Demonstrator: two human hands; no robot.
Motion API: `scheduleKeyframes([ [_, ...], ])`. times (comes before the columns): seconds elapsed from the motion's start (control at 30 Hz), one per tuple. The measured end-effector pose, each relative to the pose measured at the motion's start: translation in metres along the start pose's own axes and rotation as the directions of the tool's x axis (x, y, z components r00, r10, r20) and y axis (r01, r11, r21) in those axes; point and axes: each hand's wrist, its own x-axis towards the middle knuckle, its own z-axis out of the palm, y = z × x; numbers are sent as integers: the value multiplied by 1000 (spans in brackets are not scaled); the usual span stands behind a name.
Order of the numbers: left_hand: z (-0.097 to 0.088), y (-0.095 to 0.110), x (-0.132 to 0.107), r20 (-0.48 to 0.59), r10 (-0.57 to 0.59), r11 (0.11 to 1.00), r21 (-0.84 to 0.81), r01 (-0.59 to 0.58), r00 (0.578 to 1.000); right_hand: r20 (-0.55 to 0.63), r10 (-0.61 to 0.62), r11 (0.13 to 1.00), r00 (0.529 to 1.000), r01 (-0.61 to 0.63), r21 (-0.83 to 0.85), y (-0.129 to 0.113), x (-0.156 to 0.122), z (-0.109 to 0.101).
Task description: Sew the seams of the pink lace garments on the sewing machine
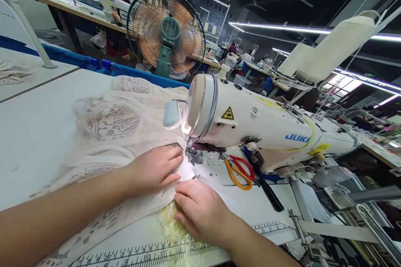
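Pale cream lace fabric (109,119) is spread over the white table and runs up to the needle area of a JUKI sewing machine (257,121). My left hand (156,167) lies on this fabric just left of the presser foot (190,152), fingers stretched out and pressing down. Nearer to me, my right hand (202,210) has its fingers curled together at the fabric's edge, pinching it below the presser foot. The fingertips of the two hands are close together but apart.
Scissors with orange and red handles (239,171) and a black-handled tool (271,194) lie right of the needle. A printed ruler (147,256) runs along the front edge. Behind the table stands a fan (171,29). Thread cones (341,46) rise at the right.
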Motion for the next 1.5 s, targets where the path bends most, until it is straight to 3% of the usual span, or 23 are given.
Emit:
scheduleKeyframes([
  [0.23,-3,0,-1,0,30,1000,-6,-30,1000,2,-12,1000,1000,12,4,-1,-2,1],
  [0.47,4,-7,-3,-83,113,994,5,-113,990,-19,-38,999,999,39,14,-1,-2,3],
  [0.67,5,-12,-3,-57,112,994,-11,-113,992,-11,-42,998,999,42,43,-1,-4,5],
  [0.87,-5,-9,-2,-10,125,992,10,-125,992,-48,-1,998,999,4,59,0,-2,-1],
  [1.17,-8,-8,3,-14,132,990,50,-131,991,42,214,975,976,-212,-65,2,-6,-2],
  [1.4,-7,-28,11,-30,175,982,77,-173,984,-67,184,965,981,-193,-178,2,-10,8],
  [1.5,-16,-22,13,-87,239,971,28,-238,967,-98,161,960,982,-179,-215,4,-12,11],
])
